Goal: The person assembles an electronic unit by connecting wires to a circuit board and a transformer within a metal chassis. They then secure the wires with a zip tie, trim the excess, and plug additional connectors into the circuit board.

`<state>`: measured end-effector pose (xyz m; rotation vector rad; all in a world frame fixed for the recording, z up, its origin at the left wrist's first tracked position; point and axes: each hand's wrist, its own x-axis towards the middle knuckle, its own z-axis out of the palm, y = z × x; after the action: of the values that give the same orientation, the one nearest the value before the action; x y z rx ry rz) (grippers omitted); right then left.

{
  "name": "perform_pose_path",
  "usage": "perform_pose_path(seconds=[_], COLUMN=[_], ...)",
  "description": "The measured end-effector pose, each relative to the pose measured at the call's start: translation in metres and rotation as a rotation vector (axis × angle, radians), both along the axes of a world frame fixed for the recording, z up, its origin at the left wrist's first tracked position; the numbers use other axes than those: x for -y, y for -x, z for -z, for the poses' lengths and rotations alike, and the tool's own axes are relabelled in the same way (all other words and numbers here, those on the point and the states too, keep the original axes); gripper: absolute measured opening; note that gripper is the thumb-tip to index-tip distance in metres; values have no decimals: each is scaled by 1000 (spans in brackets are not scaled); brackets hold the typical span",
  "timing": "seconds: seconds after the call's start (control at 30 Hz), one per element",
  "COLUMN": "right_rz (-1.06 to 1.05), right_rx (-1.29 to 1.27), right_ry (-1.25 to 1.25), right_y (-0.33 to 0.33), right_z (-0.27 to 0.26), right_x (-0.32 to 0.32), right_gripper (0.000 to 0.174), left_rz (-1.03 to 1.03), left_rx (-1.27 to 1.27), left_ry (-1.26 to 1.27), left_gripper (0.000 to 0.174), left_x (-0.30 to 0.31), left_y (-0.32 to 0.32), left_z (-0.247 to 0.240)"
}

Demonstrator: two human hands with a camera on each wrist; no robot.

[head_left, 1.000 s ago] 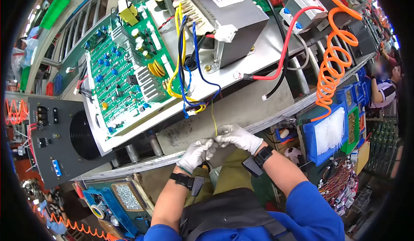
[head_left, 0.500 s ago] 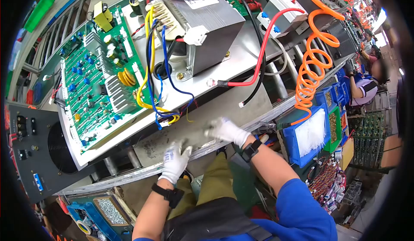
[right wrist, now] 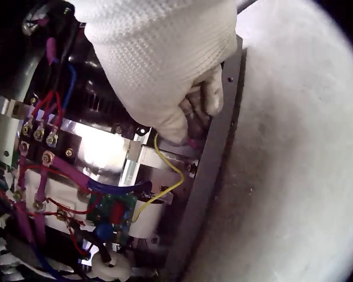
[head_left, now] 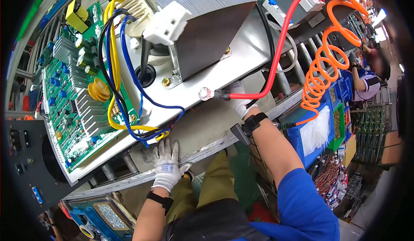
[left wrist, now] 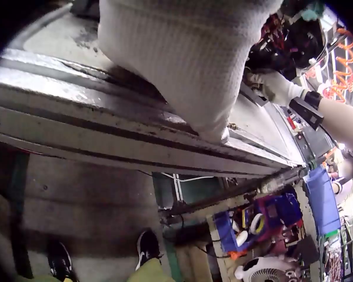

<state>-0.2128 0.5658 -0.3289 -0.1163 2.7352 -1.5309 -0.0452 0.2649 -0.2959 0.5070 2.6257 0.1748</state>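
My left hand (head_left: pixel 167 163), in a white glove, lies with its fingers extended on the grey sheet (head_left: pixel 194 131) at the bench's front edge. My right hand (head_left: pixel 237 98) reaches under the raised metal plate (head_left: pixel 189 92), which partly hides it in the head view. In the right wrist view, its fingers curl down inside the unit beside a dark frame edge (right wrist: pixel 215 158). A thin yellow wire (right wrist: pixel 177 182) runs from a green board up to the glove. A small pink bit (right wrist: pixel 192 143) shows at the fingertips; whether they pinch it I cannot tell.
On the plate stand a large transformer (head_left: pixel 207 30) and a green circuit board (head_left: pixel 69 94). Yellow, blue and black wires (head_left: pixel 148 134) hang over the front edge. A red cable (head_left: pixel 280 47) and a coiled orange hose (head_left: pixel 321 66) are at right, near blue bins (head_left: pixel 297 133).
Both hands let go of the thin yellow wire and parted. The left hand came to rest on the sheet, while the right went under the plate. The head view moved closer to the unit.
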Motion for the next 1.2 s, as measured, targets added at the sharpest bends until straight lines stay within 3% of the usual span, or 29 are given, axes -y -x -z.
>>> perform_pose_path(seconds=[0.17,0.2,0.27,0.53,0.63,0.7,0.8,0.87,0.93,1.0,1.03,1.13,1.17,1.2], right_rz=[-8,-2,3,-44,-116,-151,-106,-144,-182,-266,-264,-272,-279,-265], right_rx=[-7,-4,6,-87,-103,-99,114,77,36,127,36,-22,-226,-225], right_ry=[-70,-67,193,35,37,52,165,-202,-244,-685,-737,-840,-781,-785], right_y=[-3,-2,0,0,5,8,13,18,16,18,13,14,11,14], right_z=[-23,-14,11,44,131,123,118,100,54,25,-3,2,1,7], right_x=[5,3,-3,-5,-26,-24,-22,-14,-7,4,8,10,5,4], right_gripper=[27,27,27,27,25,24,26,27,24,21,20,22,24,24], left_rz=[16,22,27,40,39,38,16,8,3,5,7,12,13,27], left_rx=[27,30,29,-17,-18,-19,32,73,78,84,69,48,48,42], left_ry=[38,42,54,61,42,33,28,33,26,21,21,25,28,26], left_gripper=[100,100,100,100,100,99,99,100,100,101,101,101,100,100], left_x=[0,0,-1,1,2,1,0,0,0,1,1,2,2,2], left_y=[2,3,3,0,-1,1,2,3,3,2,1,0,0,3], left_z=[-1,-2,-2,4,3,1,-2,-4,-1,1,1,1,0,0])
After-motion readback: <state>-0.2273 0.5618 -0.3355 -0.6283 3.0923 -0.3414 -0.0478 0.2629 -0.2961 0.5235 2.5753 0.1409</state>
